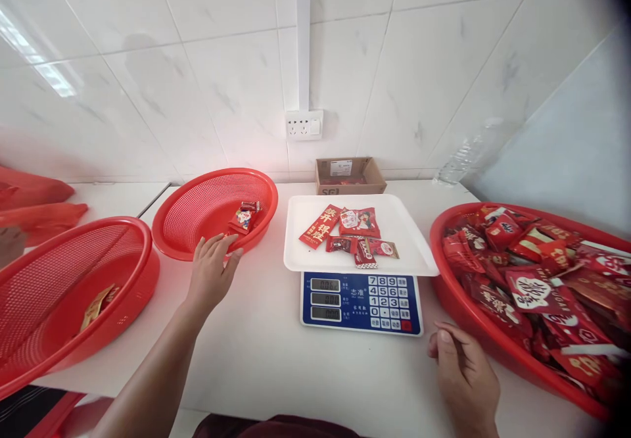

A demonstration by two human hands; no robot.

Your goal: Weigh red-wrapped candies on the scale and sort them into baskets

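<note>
My left hand (211, 268) is open, fingers stretched toward the near rim of a red mesh basket (197, 194) that holds a few snack packets (245, 217). My right hand (463, 375) rests on the white table with its fingers curled, holding nothing I can see, beside the rim of a large red basket (458, 306) heaped with red snack packets (535, 270). Between my hands stands a blue digital scale (361, 301). Its white tray (305, 254) carries several red packets (352, 232).
Another red mesh basket (133, 254) at the near left holds a brown packet (96, 306). A cardboard box (349, 175) sits against the tiled wall below a wall socket (304, 125). Red plastic bags (34, 204) lie far left; a clear bottle (456, 162) lies at the back right.
</note>
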